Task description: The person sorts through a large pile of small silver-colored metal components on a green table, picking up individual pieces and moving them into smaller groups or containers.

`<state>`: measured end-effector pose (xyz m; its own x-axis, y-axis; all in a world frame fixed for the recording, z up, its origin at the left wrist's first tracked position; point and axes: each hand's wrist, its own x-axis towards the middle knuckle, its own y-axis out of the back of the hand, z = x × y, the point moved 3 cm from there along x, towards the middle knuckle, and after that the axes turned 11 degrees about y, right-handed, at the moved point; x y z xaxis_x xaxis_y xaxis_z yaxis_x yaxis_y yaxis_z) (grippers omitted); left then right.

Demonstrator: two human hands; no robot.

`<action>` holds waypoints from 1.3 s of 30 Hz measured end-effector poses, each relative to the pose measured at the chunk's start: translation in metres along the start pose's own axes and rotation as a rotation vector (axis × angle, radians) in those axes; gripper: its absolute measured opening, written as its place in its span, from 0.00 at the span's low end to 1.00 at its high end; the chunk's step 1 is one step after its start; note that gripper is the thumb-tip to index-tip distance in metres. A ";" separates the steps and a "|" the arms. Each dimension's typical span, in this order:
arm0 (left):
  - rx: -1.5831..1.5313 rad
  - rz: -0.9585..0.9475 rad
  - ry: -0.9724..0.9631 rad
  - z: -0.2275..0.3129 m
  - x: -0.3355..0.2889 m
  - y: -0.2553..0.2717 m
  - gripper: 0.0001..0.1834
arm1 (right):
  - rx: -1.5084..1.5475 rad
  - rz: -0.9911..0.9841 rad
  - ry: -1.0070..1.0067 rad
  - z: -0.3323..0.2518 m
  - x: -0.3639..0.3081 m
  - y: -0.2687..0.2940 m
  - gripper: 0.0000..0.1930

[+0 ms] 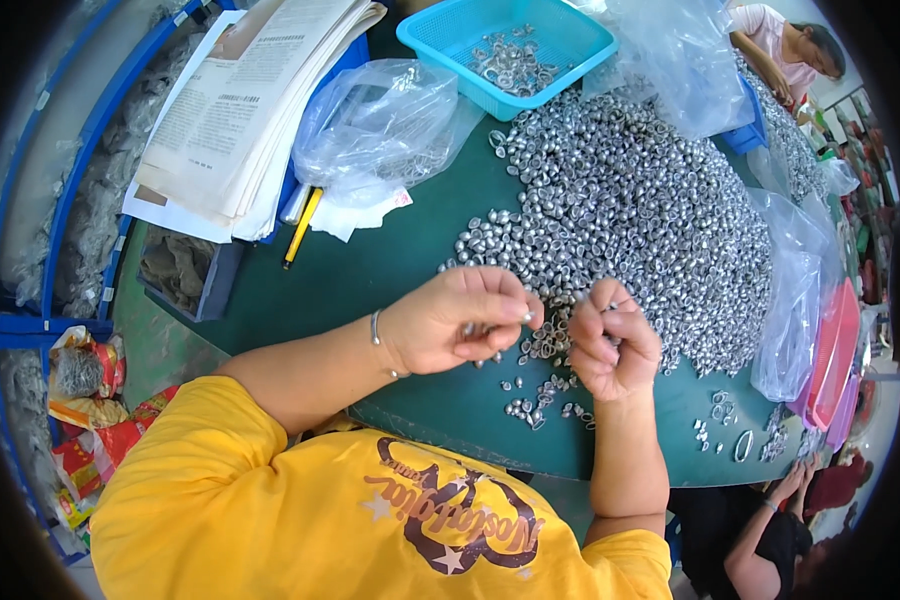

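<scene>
A large heap of small silver metal pieces (640,200) covers the green table (370,270). My left hand (460,322) is curled over a few of these pieces, pinching one between thumb and fingertips. My right hand (612,345) is closed beside it, fingertips pinched on a small silver piece near the heap's front edge. The two hands nearly touch. Loose silver pieces (545,400) lie scattered on the table just below both hands.
A blue basket (440,35) with a few silver pieces stands at the back. A clear plastic bag (380,125), a stack of papers (240,110) and a yellow pencil (301,227) lie at left. More bags (795,300) are at right. Other people sit at top right and bottom right.
</scene>
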<state>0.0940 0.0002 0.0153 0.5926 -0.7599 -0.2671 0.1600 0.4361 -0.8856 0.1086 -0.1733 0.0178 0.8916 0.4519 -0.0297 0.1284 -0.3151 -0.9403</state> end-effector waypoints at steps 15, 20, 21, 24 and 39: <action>1.718 0.528 -0.376 0.022 -0.012 -0.003 0.05 | -2.132 -0.090 0.220 0.002 -0.009 -0.015 0.04; 1.894 0.619 -0.392 0.009 -0.015 -0.003 0.05 | -2.264 -0.174 0.235 0.008 -0.011 -0.022 0.04; 1.897 0.624 -0.403 0.009 -0.014 -0.002 0.05 | -2.280 -0.190 0.247 0.010 -0.011 -0.023 0.03; 1.778 0.596 -0.432 0.009 -0.010 0.000 0.04 | -2.294 -0.174 0.266 0.012 -0.010 -0.024 0.03; 0.081 0.082 0.182 -0.013 -0.004 0.004 0.05 | -0.959 -0.178 0.211 0.001 -0.007 -0.010 0.03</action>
<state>0.0823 -0.0008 0.0078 0.4548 -0.7917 -0.4078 0.1842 0.5316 -0.8267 0.1006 -0.1723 0.0266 0.8720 0.4304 0.2333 0.4815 -0.8398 -0.2506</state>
